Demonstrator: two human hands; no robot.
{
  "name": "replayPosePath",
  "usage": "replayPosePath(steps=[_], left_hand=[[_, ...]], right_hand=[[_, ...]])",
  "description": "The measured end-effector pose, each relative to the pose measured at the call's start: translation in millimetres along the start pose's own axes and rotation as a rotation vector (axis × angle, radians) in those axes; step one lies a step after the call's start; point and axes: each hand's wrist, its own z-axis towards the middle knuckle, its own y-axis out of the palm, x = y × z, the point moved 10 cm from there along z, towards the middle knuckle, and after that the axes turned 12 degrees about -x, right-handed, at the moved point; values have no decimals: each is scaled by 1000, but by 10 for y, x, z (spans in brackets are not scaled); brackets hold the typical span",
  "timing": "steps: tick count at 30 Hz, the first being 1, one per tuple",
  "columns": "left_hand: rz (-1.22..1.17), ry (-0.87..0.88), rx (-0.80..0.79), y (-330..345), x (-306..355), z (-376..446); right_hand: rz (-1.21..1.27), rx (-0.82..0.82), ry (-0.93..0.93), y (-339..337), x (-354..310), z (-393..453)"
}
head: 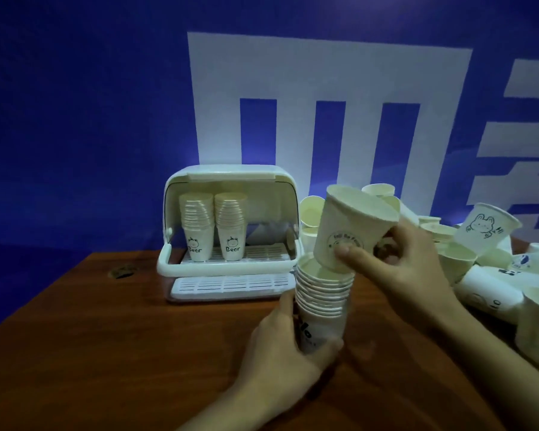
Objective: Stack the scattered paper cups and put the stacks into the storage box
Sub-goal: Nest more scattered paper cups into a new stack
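Two finished stacks (213, 225) already stand upright side by side on the rack inside the white storage box (227, 231), whose lid is flipped up and whose right half is free of cups, so part of the job looks done. Many loose cups (467, 259) lie heaped on the wooden table (112, 353) to the right of the box, some upright and some tipped over, and these make up most of what is left. Nearer, the left hand (290, 346) wraps around the base of a tall growing stack (322, 293) standing in front of the box. Above it, the right hand (399, 259) pinches a single cup (349, 231), tilted, its bottom just entering the stack's top rim and not yet seated.
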Motion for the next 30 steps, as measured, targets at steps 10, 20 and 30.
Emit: replayPosePath(steps=[10,20,30], left_hand=[[-28,35,23,-14,37,-5],[-5,46,44,2,29,-6],[-42,-2,62,-52,-35,-9]], right_hand=[[71,-100,84,158,241,-163],[-145,-263,69,321,464,-184],[312,-164,182,433,734,-36]])
